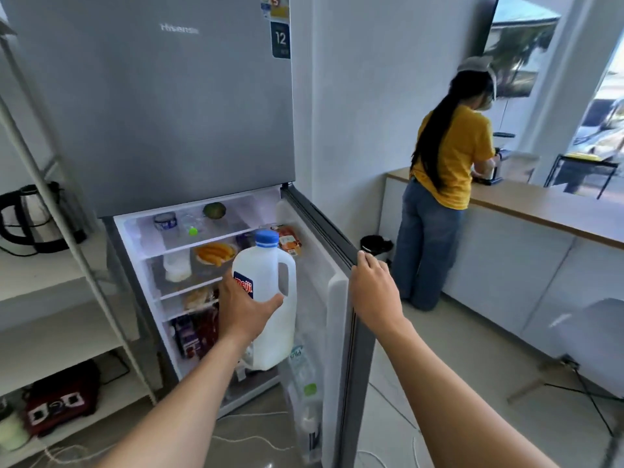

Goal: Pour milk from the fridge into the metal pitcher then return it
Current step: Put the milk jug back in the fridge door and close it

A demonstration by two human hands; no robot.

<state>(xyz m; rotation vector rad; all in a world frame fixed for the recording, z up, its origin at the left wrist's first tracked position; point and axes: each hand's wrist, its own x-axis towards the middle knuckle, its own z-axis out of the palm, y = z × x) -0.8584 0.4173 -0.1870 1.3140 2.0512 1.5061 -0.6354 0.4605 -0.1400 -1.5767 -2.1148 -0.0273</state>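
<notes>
Upright blue-capped milk jug (266, 298), perhaps half full, before open fridge (189, 130)

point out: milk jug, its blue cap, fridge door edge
milk jug (266, 282): head view, on the white body beside the handle.
blue cap (266, 238): head view, on the cap's side.
fridge door (337, 298): head view, on the white inner edge below the right hand (373, 292).

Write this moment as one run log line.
left hand: holds milk jug | right hand: on fridge door | cap: on
</notes>
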